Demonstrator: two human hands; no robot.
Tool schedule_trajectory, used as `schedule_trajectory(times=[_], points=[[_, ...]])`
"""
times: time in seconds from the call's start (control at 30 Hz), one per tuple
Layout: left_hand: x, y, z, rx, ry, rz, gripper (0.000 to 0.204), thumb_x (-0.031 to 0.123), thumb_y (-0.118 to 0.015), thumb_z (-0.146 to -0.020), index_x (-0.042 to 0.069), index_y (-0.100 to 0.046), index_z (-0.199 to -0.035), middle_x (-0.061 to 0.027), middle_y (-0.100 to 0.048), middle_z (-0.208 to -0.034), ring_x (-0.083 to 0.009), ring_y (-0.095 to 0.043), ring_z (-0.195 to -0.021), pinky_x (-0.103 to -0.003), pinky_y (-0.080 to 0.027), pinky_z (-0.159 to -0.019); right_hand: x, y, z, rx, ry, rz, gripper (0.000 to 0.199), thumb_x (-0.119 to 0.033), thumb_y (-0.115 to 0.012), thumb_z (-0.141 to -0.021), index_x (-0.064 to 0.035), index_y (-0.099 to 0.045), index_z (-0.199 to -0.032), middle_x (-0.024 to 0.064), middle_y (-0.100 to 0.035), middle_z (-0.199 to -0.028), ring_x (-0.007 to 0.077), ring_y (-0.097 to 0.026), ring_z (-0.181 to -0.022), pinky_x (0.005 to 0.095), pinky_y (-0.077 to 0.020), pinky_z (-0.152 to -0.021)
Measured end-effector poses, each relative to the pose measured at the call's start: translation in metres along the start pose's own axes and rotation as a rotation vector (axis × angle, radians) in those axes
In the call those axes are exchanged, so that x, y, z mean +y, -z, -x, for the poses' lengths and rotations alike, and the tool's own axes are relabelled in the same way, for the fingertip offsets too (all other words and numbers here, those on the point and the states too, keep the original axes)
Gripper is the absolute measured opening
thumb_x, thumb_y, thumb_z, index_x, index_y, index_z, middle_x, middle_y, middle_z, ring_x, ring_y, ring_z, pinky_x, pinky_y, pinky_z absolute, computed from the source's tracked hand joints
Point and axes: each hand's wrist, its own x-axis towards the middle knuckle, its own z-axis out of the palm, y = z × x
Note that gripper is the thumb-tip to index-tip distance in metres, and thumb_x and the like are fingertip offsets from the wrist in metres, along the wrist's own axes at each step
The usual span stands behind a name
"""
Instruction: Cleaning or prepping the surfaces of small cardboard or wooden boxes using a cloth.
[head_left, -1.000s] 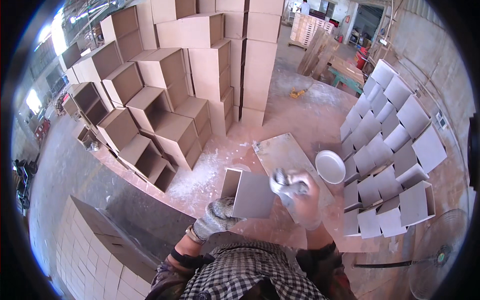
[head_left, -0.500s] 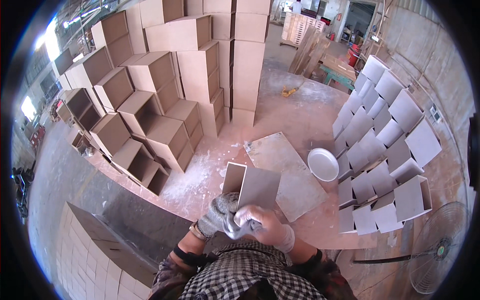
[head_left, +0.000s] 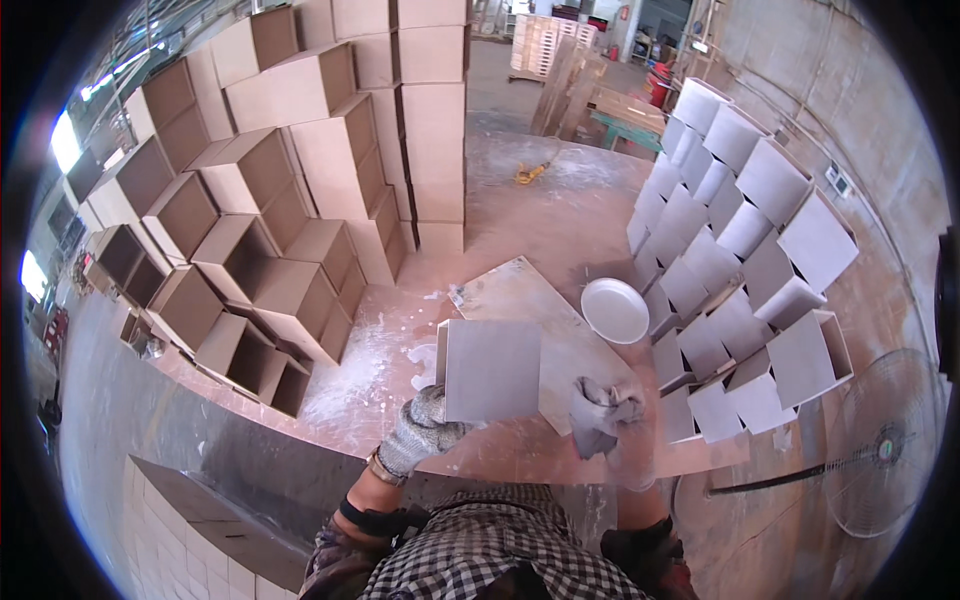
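1. My checked shirt (head_left: 500, 550) fills the bottom edge and hides my elbows and whatever lies under them; both forearms come up from there.
2. My left hand (head_left: 422, 432), in a grey knitted glove, grips the lower left corner of a pale grey square open-fronted box (head_left: 490, 368). The fingers are curled behind the panel, so I see only the knuckles and thumb side. The box is held up in front of me, its flat back toward the camera, so its inside is hidden.
3. My right hand (head_left: 612, 425) is closed around a crumpled grey rag (head_left: 598, 408) just right of the box, not touching it. The rag covers most of the fingers and I cannot make out which of them press it.
4. Below the box lies a dusty pale board (head_left: 545, 330) flat on the reddish work surface (head_left: 400, 330), with white powder spilt to its left. A round white bowl (head_left: 615, 310) sits at the board's far right edge.
5. To the right, a stack of white-coated square boxes (head_left: 740, 250) leans in tilted rows; the lower ones are partly hidden behind each other.
6. To the left and ahead, a tall stack of tan unpainted square boxes (head_left: 290, 200) stands with many of its open faces turned to me.
7. A wire-caged fan (head_left: 880, 445) stands at the right rim, bent by the lens.
8. Farther off: dusty concrete floor, a yellow tangle (head_left: 530, 173) too small to identify, and wooden pallets (head_left: 545, 45) by the back wall.
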Motion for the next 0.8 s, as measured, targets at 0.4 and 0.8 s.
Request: schedule_trajectory(times=[0.4,0.8], points=[[0.004,-0.01,-0.008,-0.059,-0.056,0.041,0.022,0.011,-0.072,-0.074,0.006,-0.064,-0.094,-0.0116,-0.065,-0.09,-0.0313,-0.063,-0.083,-0.037,-0.051,-0.071,0.001,-0.038,-0.064,-0.456,0.345,0.54,0.02,0.008,-0.063,-0.071,-0.0017,-0.055,-0.087,0.008,-0.06,-0.092,0.0156,-0.059,-0.084,0.0269,-0.0469,-0.075],[-0.016,0.019,-0.027,-0.023,0.229,-0.033,0.029,0.021,-0.072,-0.078,0.006,-0.063,-0.101,-0.0095,-0.067,-0.091,-0.0238,-0.065,-0.084,-0.033,-0.051,-0.073,0.044,0.006,0.023,-0.461,-0.133,0.063,0.02,0.005,-0.064,-0.072,-0.006,-0.054,-0.086,0.0127,-0.059,-0.098,0.0211,-0.058,-0.088,0.0313,-0.0471,-0.076]])
